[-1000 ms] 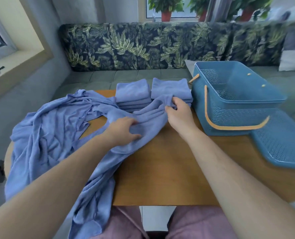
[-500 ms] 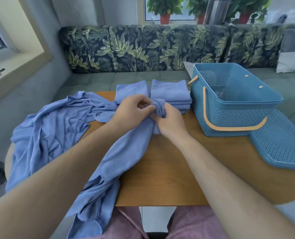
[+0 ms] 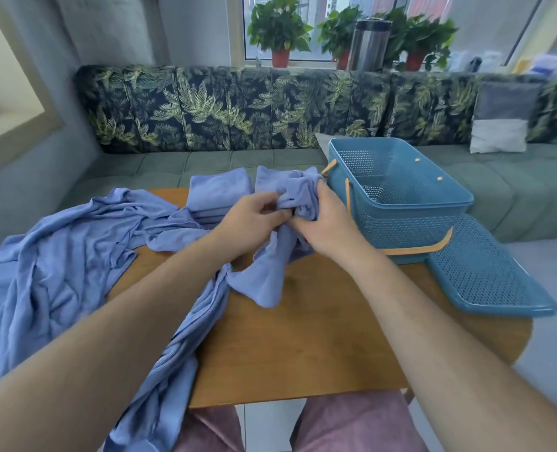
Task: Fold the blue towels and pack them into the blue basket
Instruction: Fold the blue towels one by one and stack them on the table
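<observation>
A crumpled blue towel point(image 3: 270, 275) hangs above the wooden table point(image 3: 319, 337), bunched at its top between both hands. My left hand point(image 3: 249, 223) grips the bunch from the left and my right hand point(image 3: 326, 226) grips it from the right. Behind the hands stand two stacks of folded blue towels point(image 3: 218, 194), the right stack largely hidden by the bunch. The blue basket point(image 3: 401, 203) with tan handles stands just right of my right hand, and no towel shows inside it. A heap of loose blue towels point(image 3: 52, 265) covers the table's left side and drapes over its front edge.
The basket's perforated blue lid point(image 3: 489, 272) lies on the table's right edge, leaning against the basket. A green sofa point(image 3: 205, 158) with leaf-print cushions runs behind the table, with potted plants point(image 3: 278, 31) on the sill. My pink-clad knees point(image 3: 352, 422) sit under the front edge.
Both hands came together from flat on the table, gathered the towel into a bunch and lifted it up and to the right, towards the basket. Its lower end now hangs free.
</observation>
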{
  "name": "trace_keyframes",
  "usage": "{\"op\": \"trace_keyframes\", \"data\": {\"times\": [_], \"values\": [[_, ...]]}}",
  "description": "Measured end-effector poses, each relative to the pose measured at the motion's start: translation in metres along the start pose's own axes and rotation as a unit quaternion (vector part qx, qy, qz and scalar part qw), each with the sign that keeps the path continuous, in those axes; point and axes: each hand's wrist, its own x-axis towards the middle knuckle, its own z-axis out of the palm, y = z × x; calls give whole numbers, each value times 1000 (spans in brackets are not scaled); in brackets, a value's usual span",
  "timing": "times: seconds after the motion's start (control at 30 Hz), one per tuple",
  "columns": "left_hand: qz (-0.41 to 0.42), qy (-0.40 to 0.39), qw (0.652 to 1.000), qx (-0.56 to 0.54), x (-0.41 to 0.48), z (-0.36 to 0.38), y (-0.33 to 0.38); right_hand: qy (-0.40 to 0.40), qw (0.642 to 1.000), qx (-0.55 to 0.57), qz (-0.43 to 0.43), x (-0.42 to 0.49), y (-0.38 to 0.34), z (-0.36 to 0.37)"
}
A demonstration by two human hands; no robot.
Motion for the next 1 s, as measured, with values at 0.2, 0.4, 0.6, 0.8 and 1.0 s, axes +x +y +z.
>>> {"op": "trace_keyframes", "data": {"times": [0.2, 0.4, 0.6, 0.8, 1.0], "values": [[-59, -53, 955, 285, -44, 0, -54, -98, 977, -176, 64, -17, 31, 45], [-62, -71, 852, 514, -82, -38, -130, -158, 977, -123, 76, -21, 21, 160], [-128, 4, 834, 538, -110, -114, -153, -248, 967, -26, 51, 3, -20, 243], [-169, 125, 955, 208, -120, -131, -136, -200, 950, 198, 138, 6, -35, 218], [-84, 44, 994, 62, -97, -92, -81, -138, 964, 204, 99, 16, -10, 109]]}}
